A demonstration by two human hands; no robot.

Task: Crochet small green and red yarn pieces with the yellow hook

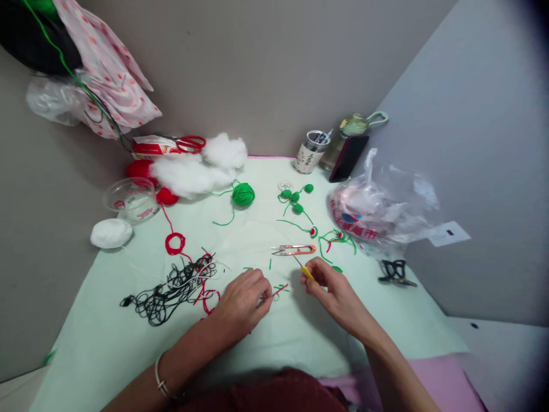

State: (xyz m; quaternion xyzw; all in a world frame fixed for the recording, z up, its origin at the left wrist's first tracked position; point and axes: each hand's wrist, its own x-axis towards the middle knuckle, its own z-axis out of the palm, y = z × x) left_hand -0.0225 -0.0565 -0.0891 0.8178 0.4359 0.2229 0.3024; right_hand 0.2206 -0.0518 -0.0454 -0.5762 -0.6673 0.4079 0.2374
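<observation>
My left hand (243, 300) is closed in a pinch on a strand of red yarn (279, 290) just above the pale green table cover (300, 337). My right hand (332, 286) is closed on a yellow-handled crochet hook (305, 271), its metal tip pointing up-left. The two hands are a short gap apart. A tangle of black and red yarn (171, 289) lies left of my left hand. Orange-handled thread snips (294, 249) lie just beyond the hook.
A green yarn ball (243, 194), small green crocheted pieces (295, 197), white stuffing (201, 166), a red yarn ball (166, 196), a clear cup (131, 198), a jar (311, 151), a bottle (354, 129), a plastic bag (377, 209), a black hair clip (395, 270).
</observation>
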